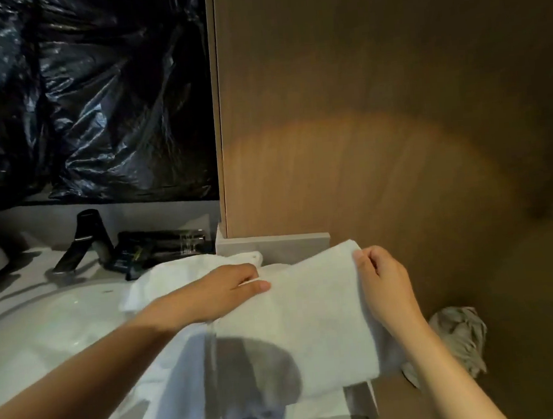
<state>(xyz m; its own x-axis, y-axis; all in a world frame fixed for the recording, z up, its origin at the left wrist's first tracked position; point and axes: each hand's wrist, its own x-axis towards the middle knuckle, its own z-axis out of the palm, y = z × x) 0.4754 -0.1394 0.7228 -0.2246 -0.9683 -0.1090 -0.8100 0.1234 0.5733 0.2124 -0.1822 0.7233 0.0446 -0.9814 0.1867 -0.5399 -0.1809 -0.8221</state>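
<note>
White towel [309, 312] held up over the surface [19, 285] edge; left grip [209, 297] pinches its fold, fingertips partly buried; right grip [387, 286] pinches the far corner; lower towel lost in shadow; wood panel [378, 135] close behind; grey cloth [460, 330] part-hidden by the right arm.

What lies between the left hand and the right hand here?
Only the white towel: its smooth upper layer spans the gap from the left hand to the right hand, which pinches its edge. Seen in the head view.
</note>
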